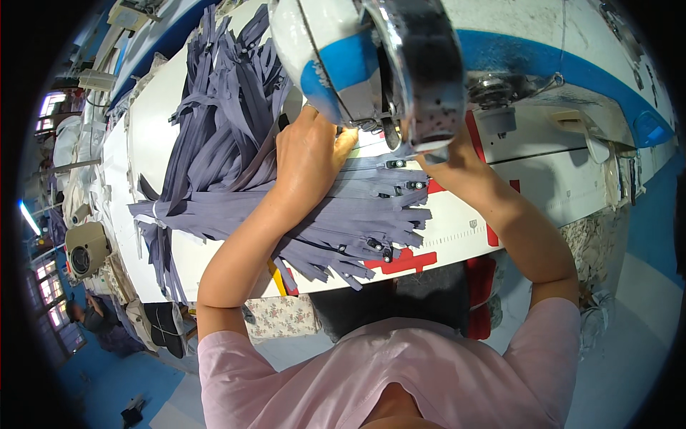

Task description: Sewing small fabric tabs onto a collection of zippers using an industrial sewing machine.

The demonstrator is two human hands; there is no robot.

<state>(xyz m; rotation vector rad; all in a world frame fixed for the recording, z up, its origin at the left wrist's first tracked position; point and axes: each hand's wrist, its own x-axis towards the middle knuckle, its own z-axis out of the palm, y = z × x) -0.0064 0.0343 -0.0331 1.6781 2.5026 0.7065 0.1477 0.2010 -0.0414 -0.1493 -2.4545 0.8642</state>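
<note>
A white and blue sewing machine (pixel 336 64) stands over the work, its metal front part hiding the stitching area. My left hand (pixel 306 149) is curled beside the needle area, thumb toward the machine; whatever it pinches is hidden. On the other side, my right hand (pixel 454 163) reaches in under the machine head, its fingers covered. Grey-purple zippers (pixel 321 222) lie in a tied bundle under my left forearm, their dark sliders fanned toward my right hand. A larger heap of the same zippers (pixel 229 107) spreads beyond, touching the left hand's side.
The white machine table (pixel 457 232) bears red tape strips (pixel 404 263) and a printed ruler scale. A yellow strip (pixel 276 277) sits at its front edge. Floral cloth (pixel 282 317) hangs below. Far left, another person (pixel 107 325) is near the windows.
</note>
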